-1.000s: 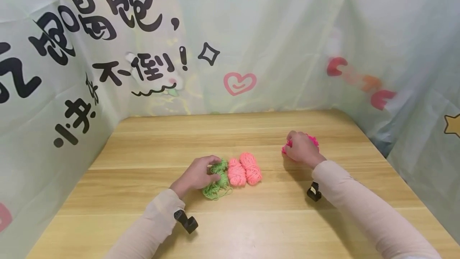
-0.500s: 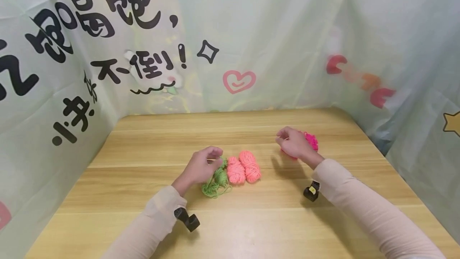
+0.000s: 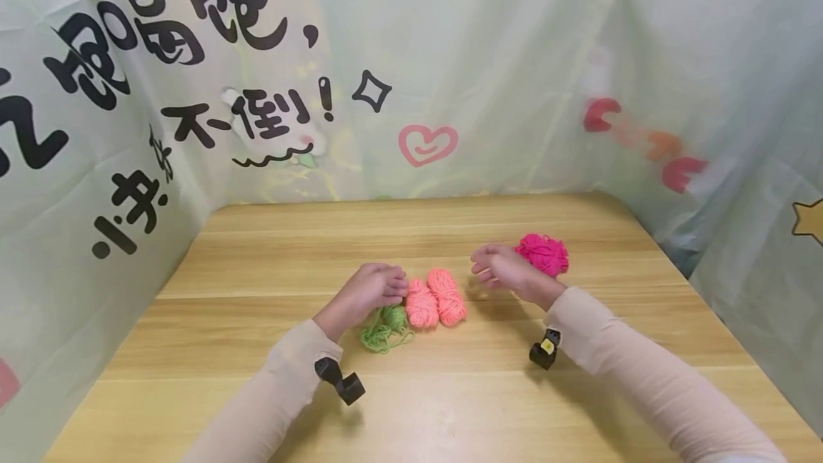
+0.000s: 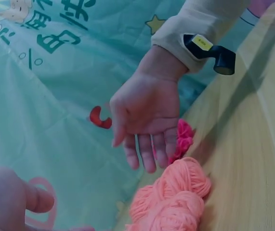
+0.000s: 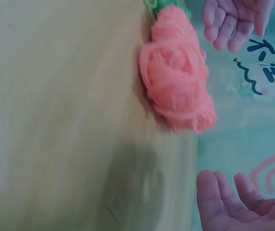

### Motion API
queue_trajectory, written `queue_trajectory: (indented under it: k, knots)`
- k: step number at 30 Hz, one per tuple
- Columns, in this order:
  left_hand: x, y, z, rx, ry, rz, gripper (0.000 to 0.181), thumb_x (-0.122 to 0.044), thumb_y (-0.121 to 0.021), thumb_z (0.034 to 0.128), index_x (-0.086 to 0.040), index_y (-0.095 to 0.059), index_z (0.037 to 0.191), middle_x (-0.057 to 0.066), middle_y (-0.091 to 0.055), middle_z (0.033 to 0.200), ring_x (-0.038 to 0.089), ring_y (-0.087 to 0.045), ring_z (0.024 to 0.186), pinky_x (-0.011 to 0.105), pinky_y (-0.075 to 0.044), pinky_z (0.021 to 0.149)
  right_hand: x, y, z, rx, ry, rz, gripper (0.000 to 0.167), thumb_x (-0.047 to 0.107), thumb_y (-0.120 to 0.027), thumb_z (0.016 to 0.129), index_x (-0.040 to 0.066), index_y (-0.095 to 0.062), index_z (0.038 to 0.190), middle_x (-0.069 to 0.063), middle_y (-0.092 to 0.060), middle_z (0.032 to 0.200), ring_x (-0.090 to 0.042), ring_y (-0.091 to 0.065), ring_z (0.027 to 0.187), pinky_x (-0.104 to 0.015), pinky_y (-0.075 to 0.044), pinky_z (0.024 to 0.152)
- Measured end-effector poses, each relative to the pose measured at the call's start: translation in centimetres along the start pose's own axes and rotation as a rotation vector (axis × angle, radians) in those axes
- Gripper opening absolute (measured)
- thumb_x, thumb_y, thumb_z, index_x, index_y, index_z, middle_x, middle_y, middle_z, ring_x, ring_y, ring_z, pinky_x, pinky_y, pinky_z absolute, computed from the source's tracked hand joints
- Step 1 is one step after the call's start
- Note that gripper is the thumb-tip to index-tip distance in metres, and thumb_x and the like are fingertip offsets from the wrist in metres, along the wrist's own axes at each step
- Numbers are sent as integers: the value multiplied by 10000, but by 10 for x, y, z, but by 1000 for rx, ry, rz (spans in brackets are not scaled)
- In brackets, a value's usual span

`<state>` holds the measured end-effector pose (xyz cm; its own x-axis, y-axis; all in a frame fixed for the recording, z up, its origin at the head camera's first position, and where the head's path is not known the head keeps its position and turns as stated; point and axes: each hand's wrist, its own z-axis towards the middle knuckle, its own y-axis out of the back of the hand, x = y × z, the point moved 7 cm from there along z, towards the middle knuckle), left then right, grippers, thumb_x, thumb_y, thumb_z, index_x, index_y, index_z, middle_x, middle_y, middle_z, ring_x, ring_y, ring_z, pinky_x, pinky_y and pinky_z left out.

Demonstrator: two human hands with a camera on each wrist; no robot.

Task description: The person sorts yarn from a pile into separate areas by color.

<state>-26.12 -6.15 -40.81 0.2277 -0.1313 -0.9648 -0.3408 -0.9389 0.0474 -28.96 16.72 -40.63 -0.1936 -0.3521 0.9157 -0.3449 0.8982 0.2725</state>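
Two coral yarn skeins lie side by side mid-table, the left skein (image 3: 421,306) touching a loose-stranded green yarn skein (image 3: 388,331). My left hand (image 3: 368,293), fingers extended, hovers over the green yarn and hides its upper part. To the right of the coral pair, my right hand (image 3: 511,274) is raised off the table with its fingers spread and nothing held. Behind its wrist lies a magenta yarn bundle (image 3: 545,254), partly covered. The left wrist view shows the right palm (image 4: 149,110) with straight fingers beyond the coral yarn (image 4: 178,192).
A wooden table (image 3: 257,249) bears all the yarn. Printed cloth (image 3: 514,77) hangs along its back and both sides. A small black camera mount sits on the left wrist (image 3: 339,381) and another on the right wrist (image 3: 545,350).
My right hand has come off the magenta yarn and moved left toward the coral skeins. My left hand has let go of the green yarn and lifted, fingers straightening. The yarn stays put.
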Motion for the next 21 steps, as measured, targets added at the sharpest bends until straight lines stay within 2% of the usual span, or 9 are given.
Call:
queue_trajectory:
  k: [7, 11, 14, 17, 21]
  knots:
    - [5, -4, 1, 16, 77, 50, 516, -239, -410, 1036, 186, -401, 1329, 300, -541, 1212, 380, -563, 1115, 415, -492, 950, -9, -24, 5, 50, -34, 56, 390, 148, -460, 1007, -121, -413, 1285, -269, -507, 1182, -326, -582, 982, -432, -531, 865]
    - [6, -5, 2, 16, 84, 72, 530, -242, -411, 1038, 196, -388, 1336, 318, -528, 1233, 408, -534, 1165, 416, -477, 971, -12, -36, 8, 67, -47, 32, 324, 109, -501, 987, -93, -448, 1235, -220, -540, 1120, -257, -605, 880, -396, -555, 796]
    - [8, -7, 3, 32, 85, 87, 533, -240, -412, 1041, 191, -372, 1352, 312, -533, 1236, 404, -533, 1171, 395, -488, 958, -16, -43, 9, 75, -48, -8, 353, 124, -549, 970, -84, -443, 1236, -183, -556, 1042, -228, -595, 832, -366, -560, 744]
    - [11, -8, 5, 45, 87, 112, 524, -228, -433, 1037, 188, -377, 1352, 287, -552, 1212, 377, -561, 1139, 363, -511, 922, -21, -48, 9, 72, -50, -37, 404, 134, -595, 947, -83, -436, 1249, -158, -543, 994, -212, -574, 796, -353, -563, 692]
    - [13, -9, 5, 47, 80, 199, 431, -163, -513, 1006, 167, -475, 1280, 224, -592, 1142, 307, -628, 1036, 336, -537, 868, -26, -53, 6, 77, -58, -67, 403, 130, -624, 934, -71, -452, 1238, -144, -540, 985, -196, -563, 761, -335, -555, 623]
